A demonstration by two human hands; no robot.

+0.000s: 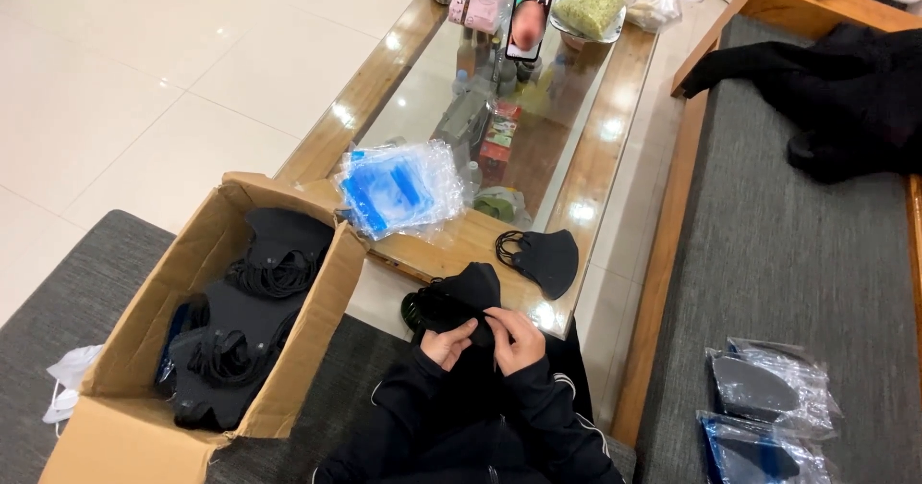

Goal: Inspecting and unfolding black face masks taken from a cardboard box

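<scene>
My left hand (448,343) and my right hand (514,338) are together just in front of me, both pinching a small stack of black face masks (459,297) with their ear loops hanging. Both arms are in black sleeves. A single black mask (544,256) lies on the near end of the wooden coffee table (601,143), just beyond my hands. A pile of clear plastic bags with blue strips (397,188) rests on the table to the left of it. An open cardboard box (142,388) at my left holds several stacks of black masks (240,326).
Two bagged masks (768,412) lie on the grey bench cushion at right, with a black garment (845,95) farther back. A phone on a stand (529,18), snack bags and bottles crowd the table's far end. White tiled floor lies to the left.
</scene>
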